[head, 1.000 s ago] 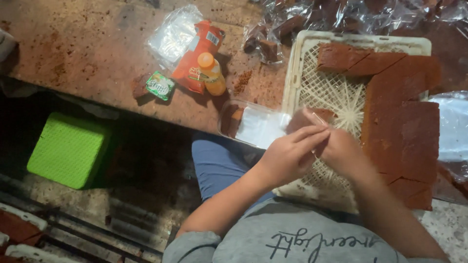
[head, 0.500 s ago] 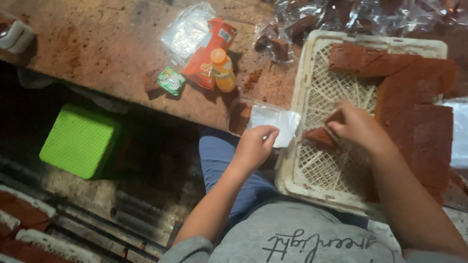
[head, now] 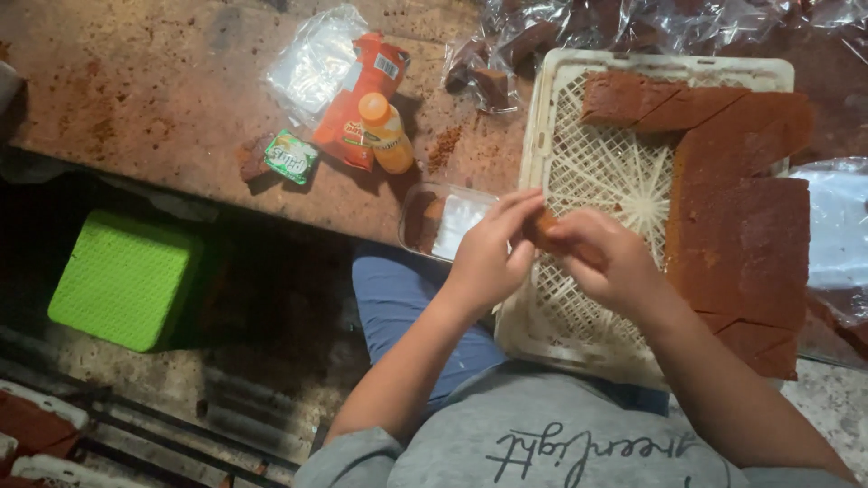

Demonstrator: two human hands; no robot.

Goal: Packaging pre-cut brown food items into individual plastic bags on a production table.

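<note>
A: Since half a second ago the left hand (head: 488,262) has come off the clear plastic bag and swung over to meet the right hand (head: 606,262) at the near-left edge of the white lattice crate (head: 551,117). The right hand has lifted the small brown piece (head: 542,230) up off the crate floor.

B: And the fingers?

A: Both sets are pinched on that piece, thumbs and forefingers closed around it from either side. It sits between the two hands, just above the crate's left rim.

B: How far along would you judge the work?

A: Partway, I'd say. The brown slab (head: 741,226) fills the right side of the crate, cut into blocks at its far and near ends, while the left half of the crate is bare lattice. So a good share looks already taken out, and most of the slab is left.

B: Anything bagged?

A: Beyond the crate's far-left corner lie a couple of wrapped brown pieces (head: 493,77) in clear film. Just left of the crate, a clear plastic bag (head: 448,221) lies flat at the table edge, with something brown showing at its left end.
</note>
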